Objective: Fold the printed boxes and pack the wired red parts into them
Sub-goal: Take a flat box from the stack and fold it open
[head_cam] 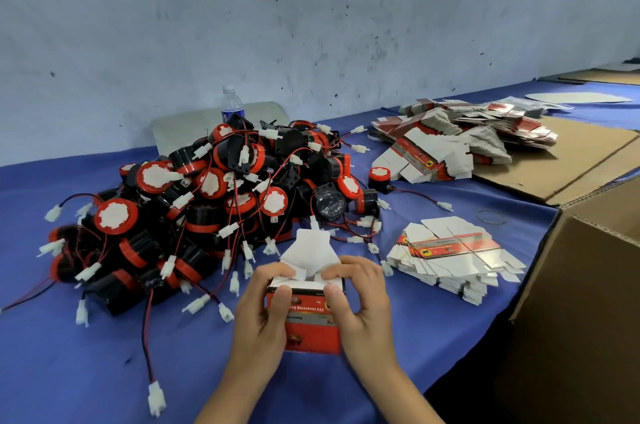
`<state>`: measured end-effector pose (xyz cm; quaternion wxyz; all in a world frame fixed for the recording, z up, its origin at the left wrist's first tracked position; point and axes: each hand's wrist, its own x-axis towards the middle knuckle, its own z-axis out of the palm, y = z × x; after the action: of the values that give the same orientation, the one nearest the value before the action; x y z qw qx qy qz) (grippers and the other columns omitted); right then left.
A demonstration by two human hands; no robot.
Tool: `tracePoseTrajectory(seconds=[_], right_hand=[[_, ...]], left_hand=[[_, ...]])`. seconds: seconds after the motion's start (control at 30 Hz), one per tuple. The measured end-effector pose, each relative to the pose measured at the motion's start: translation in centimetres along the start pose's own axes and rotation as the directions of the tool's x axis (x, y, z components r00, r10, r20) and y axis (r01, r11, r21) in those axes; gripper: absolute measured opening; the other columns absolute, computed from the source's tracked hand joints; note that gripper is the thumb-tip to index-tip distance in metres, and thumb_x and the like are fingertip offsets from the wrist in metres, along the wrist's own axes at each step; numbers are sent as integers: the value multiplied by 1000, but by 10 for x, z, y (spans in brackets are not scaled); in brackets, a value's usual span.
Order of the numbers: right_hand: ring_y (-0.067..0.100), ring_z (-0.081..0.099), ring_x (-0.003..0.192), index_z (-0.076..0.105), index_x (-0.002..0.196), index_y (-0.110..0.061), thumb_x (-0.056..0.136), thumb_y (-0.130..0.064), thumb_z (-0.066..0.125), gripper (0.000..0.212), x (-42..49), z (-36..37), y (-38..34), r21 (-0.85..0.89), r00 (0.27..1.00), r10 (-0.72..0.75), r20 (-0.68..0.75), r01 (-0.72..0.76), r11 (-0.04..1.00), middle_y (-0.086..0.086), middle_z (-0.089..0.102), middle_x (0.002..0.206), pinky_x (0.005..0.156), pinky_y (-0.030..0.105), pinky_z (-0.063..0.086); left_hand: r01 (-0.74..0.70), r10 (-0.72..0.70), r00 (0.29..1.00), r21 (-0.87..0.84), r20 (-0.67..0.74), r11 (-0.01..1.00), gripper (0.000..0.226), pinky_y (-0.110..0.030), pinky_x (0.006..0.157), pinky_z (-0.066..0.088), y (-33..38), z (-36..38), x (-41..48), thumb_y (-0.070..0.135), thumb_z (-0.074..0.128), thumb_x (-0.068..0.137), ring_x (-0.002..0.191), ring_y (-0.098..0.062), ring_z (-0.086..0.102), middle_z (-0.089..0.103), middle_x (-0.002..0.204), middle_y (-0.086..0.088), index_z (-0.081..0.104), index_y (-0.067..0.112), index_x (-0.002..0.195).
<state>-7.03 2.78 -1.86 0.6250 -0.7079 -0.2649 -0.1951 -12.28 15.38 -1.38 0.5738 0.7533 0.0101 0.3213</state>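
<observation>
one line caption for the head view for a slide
Left hand and right hand grip a red printed box with its white flaps up, beside a pile of wired red parts.

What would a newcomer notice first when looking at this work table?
A big tangled pile of wired red parts covers the left and middle of the blue table. Before it, the left hand and right hand grip a red printed box whose white flaps stand open. To its right lie stacked flat boxes.
</observation>
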Motion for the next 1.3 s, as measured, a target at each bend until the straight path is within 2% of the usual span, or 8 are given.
tracePoseTrajectory(seconds=[0.23,0.4,0.5,0.67,0.77,0.9,1.1,1.3], right_hand=[[9,53,118,47,134,-41,85,-53,60,52,3,-9,-15,120,984,-71,160,52,991,-18,54,123,92,13,40],[12,57,100,71,93,-16,82,-37,68,24,14,-18,-21,108,954,-98,284,70,992,-7,59,103,85,18,43],[10,58,90,64,76,-14,84,-24,70,13,22,-20,-30,175,926,76,369,-149,973,0,59,97,76,18,43],[12,64,83,57,116,-25,86,-18,69,33,58,-33,-53,-76,562,437,702,-551,831,2,65,108,78,32,55],[22,65,86,57,123,-25,87,-18,68,38,70,-33,-64,-225,563,392,728,-344,912,12,67,101,84,41,53],[-1,57,67,54,128,-27,88,-15,66,44,71,-22,-66,-273,620,328,713,-185,944,-7,59,90,66,18,50],[10,51,74,58,123,-35,88,-16,66,41,85,-40,-61,-152,503,396,768,-457,876,8,60,86,65,19,39],[14,65,84,53,130,-29,81,4,69,62,95,-53,-59,-122,425,308,851,-410,904,14,68,98,75,25,52]], left_hand=[[-26,27,999,12,-27,1000,44,-21,52,47,0,-3,-2,86,32,77,62,-4,60,66,91,12,54,50,92],[-77,75,994,-28,-76,997,37,-11,67,47,1,-4,-1,82,37,80,86,0,61,59,105,24,45,58,108],[-64,61,997,-61,-54,996,46,-18,70,52,-2,-3,-2,83,41,78,95,-6,64,60,113,22,44,57,116],[-249,251,966,34,-59,968,42,-8,78,45,4,-4,-2,71,32,91,103,3,58,52,121,28,39,50,127],[-293,297,953,67,-64,954,42,-5,74,44,6,-5,-3,68,31,93,100,4,58,52,122,28,39,48,129],[-325,332,941,92,-69,941,42,-2,71,43,6,-5,-2,67,32,94,97,9,58,50,124,31,38,47,131],[-296,297,954,34,-32,955,52,-18,97,41,-6,-9,-1,60,38,96,127,-13,49,47,139,10,35,31,139],[-126,101,976,122,194,985,64,-24,99,42,-12,-3,3,65,52,87,134,3,37,32,145,32,18,59,141]])
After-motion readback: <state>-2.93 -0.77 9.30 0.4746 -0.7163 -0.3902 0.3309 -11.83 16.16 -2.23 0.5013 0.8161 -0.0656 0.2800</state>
